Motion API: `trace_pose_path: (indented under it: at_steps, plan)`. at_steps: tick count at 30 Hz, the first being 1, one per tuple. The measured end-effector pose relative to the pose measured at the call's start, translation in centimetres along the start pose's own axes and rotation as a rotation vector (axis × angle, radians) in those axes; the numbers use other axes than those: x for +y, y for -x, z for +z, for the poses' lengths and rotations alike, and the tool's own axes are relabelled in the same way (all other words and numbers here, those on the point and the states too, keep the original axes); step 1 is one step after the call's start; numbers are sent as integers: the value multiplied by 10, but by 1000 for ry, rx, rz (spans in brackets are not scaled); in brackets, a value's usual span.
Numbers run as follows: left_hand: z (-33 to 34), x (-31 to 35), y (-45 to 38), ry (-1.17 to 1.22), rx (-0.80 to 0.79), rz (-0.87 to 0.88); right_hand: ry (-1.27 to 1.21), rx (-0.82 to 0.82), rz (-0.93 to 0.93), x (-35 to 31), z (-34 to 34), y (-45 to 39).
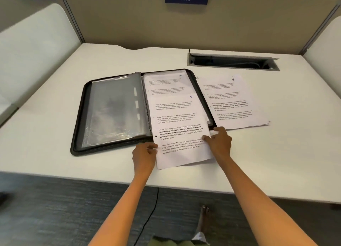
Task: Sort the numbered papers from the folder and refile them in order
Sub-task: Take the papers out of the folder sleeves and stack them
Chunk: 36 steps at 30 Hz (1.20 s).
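Head view shows both hands pinching sheet 7 (180, 127), left hand (144, 153) at its lower left edge and right hand (219, 141) at its right edge, fingers curled on the paper, over the open folder (114, 112) on the tabletop (55, 153), with sheet 5 (234, 99) just beside.

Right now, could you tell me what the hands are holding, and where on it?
Both hands, left and right, hold the sheet numbered 7 by its lower side edges.
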<state>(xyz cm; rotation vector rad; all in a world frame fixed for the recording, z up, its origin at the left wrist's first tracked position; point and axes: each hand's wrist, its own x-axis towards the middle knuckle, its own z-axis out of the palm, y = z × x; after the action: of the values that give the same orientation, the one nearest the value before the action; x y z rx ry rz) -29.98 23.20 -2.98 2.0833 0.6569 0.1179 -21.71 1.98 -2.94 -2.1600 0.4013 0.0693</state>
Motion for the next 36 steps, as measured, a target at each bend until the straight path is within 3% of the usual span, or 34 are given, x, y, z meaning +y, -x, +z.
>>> trace_pose_path:
  at_steps: [5, 11, 18, 36]
  plan:
    - [-4, -1, 17, 191, -105, -88, -90, 40, 54, 13, -15, 8]
    - [1, 4, 29, 262, -96, -90, -205, -2, 43, 29, -42, 18]
    - [7, 9, 41, 440, -101, -207, -355, -63, 123, 64, -69, 36]
    - [34, 43, 95, 499, -216, -87, -485, 36, 69, 90, -151, 53]
